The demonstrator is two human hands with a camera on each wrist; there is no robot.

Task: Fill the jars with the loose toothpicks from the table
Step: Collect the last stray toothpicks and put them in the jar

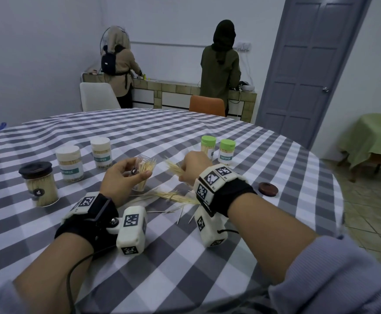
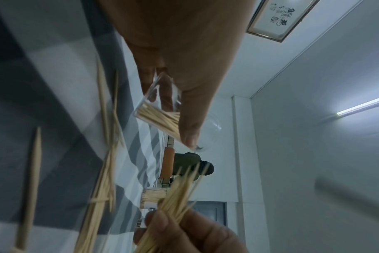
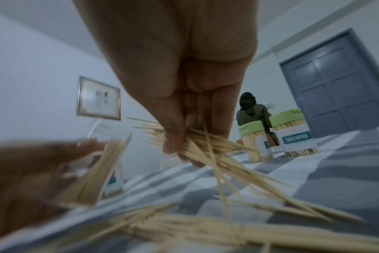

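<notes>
My left hand (image 1: pixel 126 173) grips a clear open jar (image 1: pixel 144 169) tilted to the right, partly filled with toothpicks; the same jar (image 2: pixel 160 109) shows under my thumb in the left wrist view. My right hand (image 1: pixel 192 168) pinches a bundle of toothpicks (image 1: pixel 174 168) just right of the jar's mouth, tips pointing left; that bundle (image 3: pixel 197 145) fans out below my fingers. A heap of loose toothpicks (image 1: pixel 173 196) lies on the checked tablecloth (image 1: pixel 162 137) under both hands.
A dark-lidded jar (image 1: pixel 39 184) stands at the left, two white-lidded jars (image 1: pixel 70 163) (image 1: pixel 101 152) behind it, two green-lidded jars (image 1: pixel 208 147) (image 1: pixel 227 151) behind my right hand. A brown lid (image 1: pixel 268 189) lies at the right. Two people stand at the far counter.
</notes>
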